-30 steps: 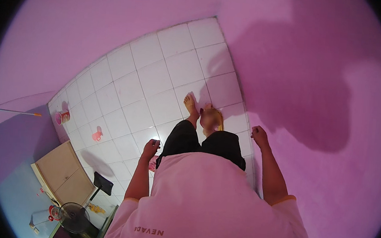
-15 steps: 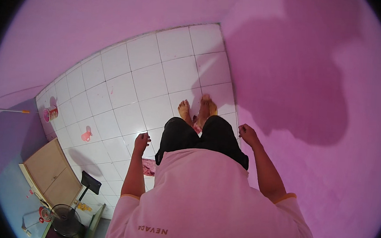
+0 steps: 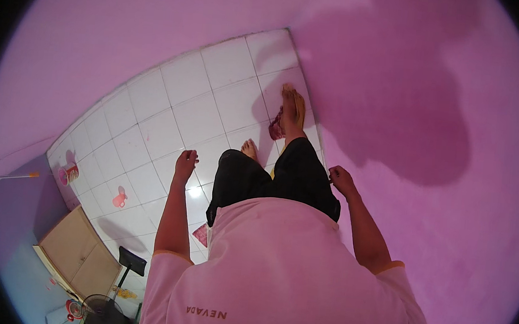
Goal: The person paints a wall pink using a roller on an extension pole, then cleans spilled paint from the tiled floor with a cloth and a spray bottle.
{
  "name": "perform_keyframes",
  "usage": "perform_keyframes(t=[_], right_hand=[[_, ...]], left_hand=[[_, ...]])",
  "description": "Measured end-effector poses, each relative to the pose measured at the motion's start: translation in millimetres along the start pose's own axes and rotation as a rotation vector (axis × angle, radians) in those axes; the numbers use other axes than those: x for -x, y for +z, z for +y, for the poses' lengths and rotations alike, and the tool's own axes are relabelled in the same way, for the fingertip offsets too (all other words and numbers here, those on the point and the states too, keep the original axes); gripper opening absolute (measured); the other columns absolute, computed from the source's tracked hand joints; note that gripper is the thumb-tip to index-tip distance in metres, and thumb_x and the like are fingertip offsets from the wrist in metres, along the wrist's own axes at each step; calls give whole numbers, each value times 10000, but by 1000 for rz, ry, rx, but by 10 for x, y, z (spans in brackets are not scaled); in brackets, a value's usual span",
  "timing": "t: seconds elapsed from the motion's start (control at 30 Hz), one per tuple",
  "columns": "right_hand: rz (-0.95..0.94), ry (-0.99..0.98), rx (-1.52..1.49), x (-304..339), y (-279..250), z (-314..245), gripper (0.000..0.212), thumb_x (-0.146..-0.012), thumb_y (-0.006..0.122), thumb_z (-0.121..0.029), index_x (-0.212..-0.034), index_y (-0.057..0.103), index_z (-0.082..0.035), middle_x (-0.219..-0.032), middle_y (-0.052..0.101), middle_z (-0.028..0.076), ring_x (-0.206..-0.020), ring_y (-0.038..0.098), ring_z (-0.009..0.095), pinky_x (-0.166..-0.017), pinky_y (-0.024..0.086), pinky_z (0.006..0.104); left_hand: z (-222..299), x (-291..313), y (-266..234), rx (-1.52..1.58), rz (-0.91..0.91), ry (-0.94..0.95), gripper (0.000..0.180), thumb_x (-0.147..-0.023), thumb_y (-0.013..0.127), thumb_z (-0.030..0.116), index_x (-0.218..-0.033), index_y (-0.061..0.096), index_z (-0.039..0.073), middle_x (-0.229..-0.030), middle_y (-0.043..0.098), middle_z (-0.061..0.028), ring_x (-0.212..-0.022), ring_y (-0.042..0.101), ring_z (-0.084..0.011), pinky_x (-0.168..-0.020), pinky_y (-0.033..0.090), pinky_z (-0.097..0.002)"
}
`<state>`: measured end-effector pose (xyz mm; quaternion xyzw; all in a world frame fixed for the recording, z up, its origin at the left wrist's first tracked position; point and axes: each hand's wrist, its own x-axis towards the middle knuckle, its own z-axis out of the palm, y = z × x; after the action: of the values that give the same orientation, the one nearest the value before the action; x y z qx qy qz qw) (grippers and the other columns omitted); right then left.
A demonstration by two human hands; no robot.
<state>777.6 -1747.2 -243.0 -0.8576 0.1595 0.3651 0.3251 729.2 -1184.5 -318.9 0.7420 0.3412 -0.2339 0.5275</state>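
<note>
My left hand (image 3: 187, 160) hangs in the air over the white tiled floor (image 3: 183, 119), its fingers loosely bent and holding nothing. Beside the pink wall (image 3: 424, 236) is my right hand (image 3: 342, 179), also empty, with slightly curled fingers. Under my right foot (image 3: 292, 107), stretched forward, lies a dark red patterned cloth (image 3: 276, 130), partly hidden by the foot. My left foot (image 3: 249, 149) stands farther back on the tiles. A second red patterned cloth (image 3: 201, 235) shows on the floor next to my shirt, the rest of it hidden.
A pink mug-like thing (image 3: 120, 198) and a small bucket (image 3: 68, 174) sit on the floor at left. Lower left are a beige cabinet (image 3: 84, 255), a black dustpan (image 3: 132, 260) and a fan (image 3: 101, 313). A stick with an orange end (image 3: 11, 175) juts along the left wall.
My right foot has moved forward, with the red cloth under it. My left hand has swung forward; the right hand has shifted only slightly.
</note>
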Motion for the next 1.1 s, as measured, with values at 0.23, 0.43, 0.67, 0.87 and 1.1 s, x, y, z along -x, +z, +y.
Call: perform_keyframes(t=[0.23, 0.43, 0.67, 0.87, 1.1], right_hand=[[-101, 113, 88, 698, 201, 365, 338, -904, 479, -320, -941, 567, 4, -772, 631, 154, -646, 650, 232, -650, 502, 366], [-136, 97, 136, 750, -4, 326, 337, -906, 476, -318, -936, 558, 8, -785, 636, 172, -640, 650, 245, -646, 498, 367], [-65, -34, 97, 109, -229, -517, 311, -924, 504, -286, -993, 558, 13, -792, 611, 100, -676, 627, 182, -659, 497, 311], [-36, -125, 37, -92, -198, -809, 302, -926, 505, -280, -1004, 561, 6, -809, 620, 105, -686, 629, 182, -663, 493, 311], [-59, -81, 96, -253, 178, -107, 320, -884, 508, -313, -917, 574, -1, -728, 635, 138, -637, 640, 240, -637, 501, 361]], left_hand=[[-236, 380, 25, -37, -81, -43, 376, -917, 514, 335, -1089, 556, 3, -952, 647, -104, -807, 657, -177, -604, 501, -287], [-1178, 1061, -101, 210, 6, -369, 416, -920, 493, 359, -1109, 515, -12, -989, 626, -132, -833, 646, -217, -634, 520, -333], [-1904, 1706, 107, 289, -19, -652, 420, -912, 481, 363, -1109, 477, -9, -1022, 604, -158, -847, 632, -257, -679, 516, -402], [-1590, 1292, 149, 206, -66, -462, 427, -906, 497, 369, -1107, 496, -8, -1036, 617, -151, -880, 637, -256, -695, 519, -410], [-737, 146, -342, -43, 135, 27, 373, -912, 518, 363, -998, 584, 6, -825, 659, -91, -686, 639, -155, -568, 489, -292]])
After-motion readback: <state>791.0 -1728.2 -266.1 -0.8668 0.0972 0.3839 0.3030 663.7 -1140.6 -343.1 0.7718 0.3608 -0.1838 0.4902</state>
